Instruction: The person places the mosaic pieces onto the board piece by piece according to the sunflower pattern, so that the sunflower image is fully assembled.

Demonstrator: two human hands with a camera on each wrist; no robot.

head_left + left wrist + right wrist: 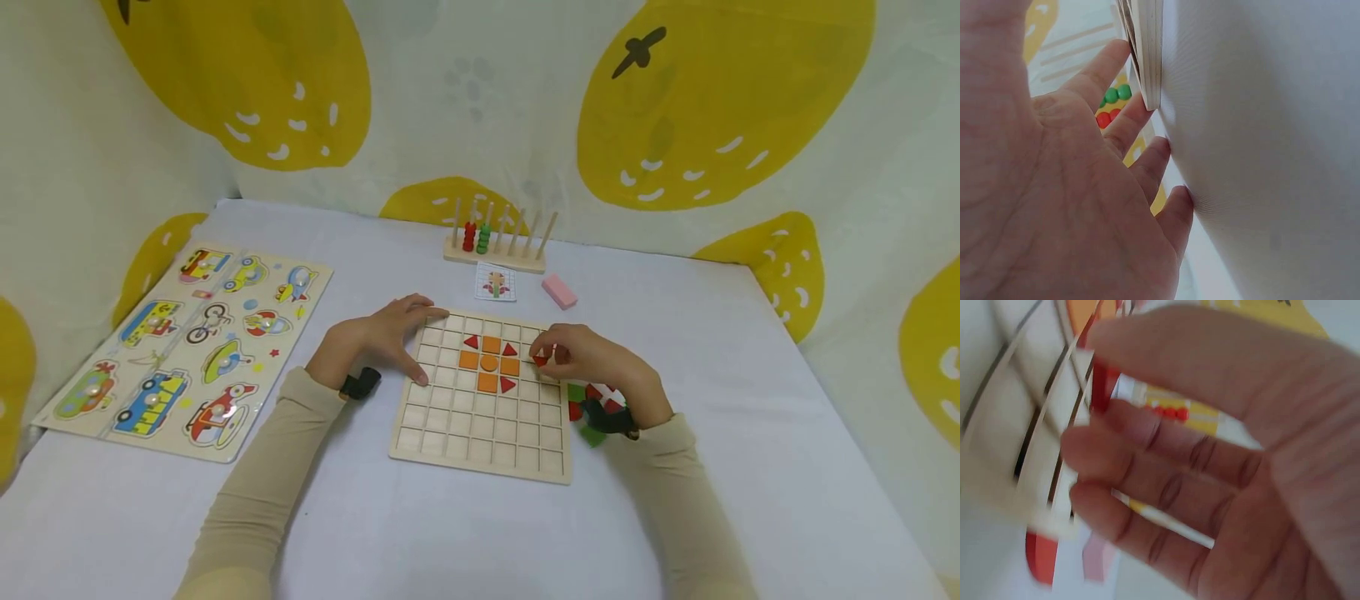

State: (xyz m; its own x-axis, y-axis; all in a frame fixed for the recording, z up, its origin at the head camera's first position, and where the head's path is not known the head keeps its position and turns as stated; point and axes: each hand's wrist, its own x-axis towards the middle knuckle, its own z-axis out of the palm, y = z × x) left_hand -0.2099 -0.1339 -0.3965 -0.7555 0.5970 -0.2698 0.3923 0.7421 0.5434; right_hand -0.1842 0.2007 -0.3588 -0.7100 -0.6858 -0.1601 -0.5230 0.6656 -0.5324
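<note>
A wooden grid board (442, 421) lies on the table, with orange squares (491, 344), an orange disc (489, 363) and red triangles (508, 384) in its upper middle cells. At its upper left edge, my left hand (384, 333) is spread out, thumb and fingertips touching the board. The left wrist view shows these fingers (1138, 122) fairly straight along the board's side. Over the board's right part, my right hand (588, 357) pinches a red piece (1102, 387) between thumb and index finger. The fingers partly hide this piece, so its full outline cannot be told.
Loose red and green pieces (576, 392) lie right of the board, partly under the right wrist. Behind it are a pattern card (495, 282), a pink block (559, 291) and a peg stand (495, 257) with red and green beads. A vehicle puzzle (180, 350) lies left.
</note>
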